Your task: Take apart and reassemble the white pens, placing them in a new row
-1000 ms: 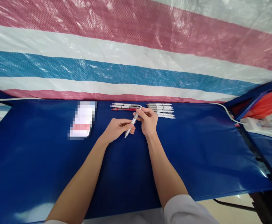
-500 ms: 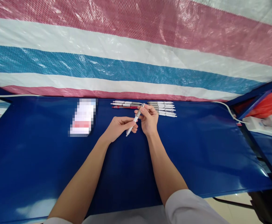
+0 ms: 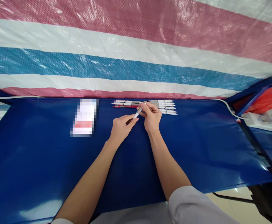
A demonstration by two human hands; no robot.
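Observation:
A white pen with a grey grip (image 3: 137, 113) slants between my two hands above the table. My left hand (image 3: 122, 128) pinches its lower white part, and that end is hidden in the fingers. Closer to the tip, my right hand (image 3: 153, 117) has thumb and fingers closed on the grey grip. Behind the hands lie white and grey pens (image 3: 124, 101) in a row, with a red pen (image 3: 124, 106) just in front of them. To the right, several more white pens (image 3: 168, 106) lie side by side, partly covered by my right hand.
A blurred-out pale rectangular item (image 3: 85, 116) lies on the blue tabletop (image 3: 44, 149) to the left. A striped plastic sheet (image 3: 126, 71) hangs along the back edge. A white cable (image 3: 228, 107) and a white box (image 3: 259, 121) are at the right.
The pen and both hands have shifted slightly. My left fingers have turned and now cover the pen's lower end, which stuck out below them before.

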